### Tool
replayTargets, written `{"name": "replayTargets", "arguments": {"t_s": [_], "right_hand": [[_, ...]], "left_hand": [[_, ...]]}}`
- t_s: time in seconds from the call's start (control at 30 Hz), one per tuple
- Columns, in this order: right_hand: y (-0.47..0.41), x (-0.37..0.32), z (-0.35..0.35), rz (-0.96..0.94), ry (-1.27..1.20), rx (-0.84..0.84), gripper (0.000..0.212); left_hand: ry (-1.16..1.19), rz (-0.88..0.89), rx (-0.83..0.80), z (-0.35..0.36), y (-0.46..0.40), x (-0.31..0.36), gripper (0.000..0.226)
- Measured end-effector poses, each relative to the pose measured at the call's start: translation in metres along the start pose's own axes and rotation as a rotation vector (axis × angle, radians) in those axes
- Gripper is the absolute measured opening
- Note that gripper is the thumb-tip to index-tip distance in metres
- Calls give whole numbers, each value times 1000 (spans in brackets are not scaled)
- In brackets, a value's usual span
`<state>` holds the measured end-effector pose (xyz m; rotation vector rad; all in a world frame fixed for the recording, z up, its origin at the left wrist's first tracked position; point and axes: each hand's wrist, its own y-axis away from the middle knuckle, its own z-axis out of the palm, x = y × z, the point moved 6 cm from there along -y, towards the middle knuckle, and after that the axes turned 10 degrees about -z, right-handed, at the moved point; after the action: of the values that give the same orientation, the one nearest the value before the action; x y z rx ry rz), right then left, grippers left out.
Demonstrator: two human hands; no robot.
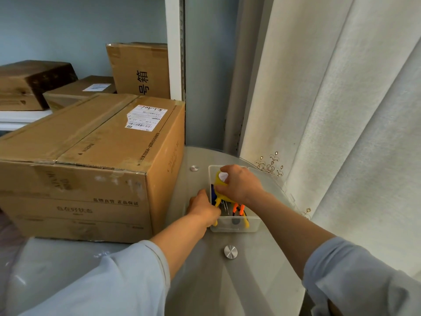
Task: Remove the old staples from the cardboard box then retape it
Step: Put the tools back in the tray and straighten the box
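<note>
The right hand (239, 182) held a yellow tool (220, 185) in the bin (234, 226) at 3 o'clock of the box (91, 156), the left hand (202, 208) gripped the bin's side, and sharp pliers (239, 210) could poke fingers.

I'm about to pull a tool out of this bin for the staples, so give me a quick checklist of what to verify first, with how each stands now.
1. Right hand has a firm hold on the yellow tool: ok, fingers curl round it.
2. Left hand steadies the clear plastic bin: ok, at the bin's left wall.
3. Yellow tool is right for staples: cannot tell, mostly hidden.
4. Orange-handled pliers clear of the lift path: cannot tell, they lie just beneath the hand.
5. Cardboard box within reach: ok, beside the bin on the glass table.
6. Staples located: cannot tell, none visible.
</note>
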<state>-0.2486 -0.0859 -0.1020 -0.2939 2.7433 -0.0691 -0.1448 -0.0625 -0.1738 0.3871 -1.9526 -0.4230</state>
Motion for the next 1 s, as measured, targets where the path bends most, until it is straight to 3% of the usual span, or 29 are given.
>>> {"name": "replayTargets", "arguments": {"t_s": [0.17, 0.3, 0.43, 0.57, 0.67, 0.77, 0.87, 0.93, 1.0], "right_hand": [[7, 37, -29, 211, -346, 248, 45], [27, 90, -19, 490, -263, 109, 43], [57, 120, -2, 616, -234, -59, 49], [68, 118, -4, 596, -254, -29, 52], [68, 105, -25, 575, -136, 71, 46], [65, 81, -64, 475, -54, 332, 44], [62, 46, -91, 272, -257, 625, 41], [54, 22, -83, 128, -408, 588, 48], [49, 4, -57, 33, -424, 422, 52]], "left_hand": [[66, -8, -12, 1, -4, 3, 33], [3, 13, -14, 7, -2, 13, 68], [-12, 57, 17, 13, 1, 14, 58], [8, 2, 42, 10, 6, 8, 41], [102, -61, 26, 8, 6, 4, 26], [330, -139, 9, 2, 4, 4, 14], [561, -206, -25, -1, -5, 0, 25], [624, -237, -40, -7, 0, -2, 36], [657, -240, -67, -11, 5, -4, 41]]}}
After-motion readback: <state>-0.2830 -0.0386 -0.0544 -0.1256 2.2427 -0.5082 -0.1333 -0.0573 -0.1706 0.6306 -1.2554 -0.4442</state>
